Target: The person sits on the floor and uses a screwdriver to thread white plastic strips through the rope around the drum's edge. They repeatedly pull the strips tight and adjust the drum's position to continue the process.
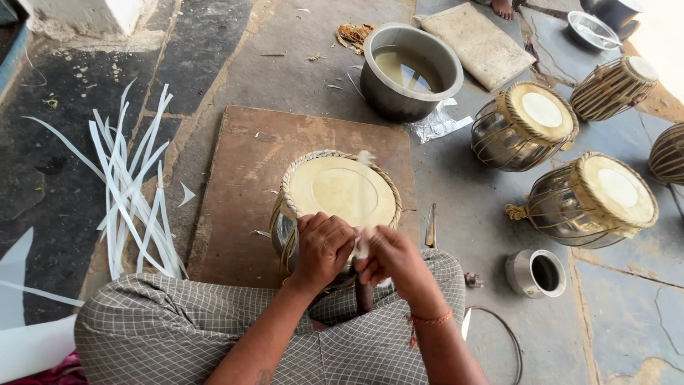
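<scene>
**Steel-bodied drum held between two hands on a wooden board**

Stone floor (285, 57), grey and cracked, carries everything in view. On it lies a brown wooden board (242, 178), and beside the board's left edge a loose heap of white strips (128, 192) fans out. Beyond the board stands a large metal basin (410, 71) holding cloudy water, with a folded beige mat (477, 43) just to its right. Three finished drums rest on their sides to the right: one with a pale round head (527, 125), a second nearer drum (591, 199), and a third laced drum (613, 85) farther back. A small steel cup (536, 272) stands near the person's right knee.

The drum being worked (340, 192) stands upright on the board, touching the person's checked lap cloth (178, 335), its cream skin ringed by a braided rim. The left hand (324, 249) lies curled over the near rim, fingers pressed together against it. The right hand (392, 260) is just beside it, fingers pinching a thin white strip (363, 246) that runs up across the skin.
</scene>
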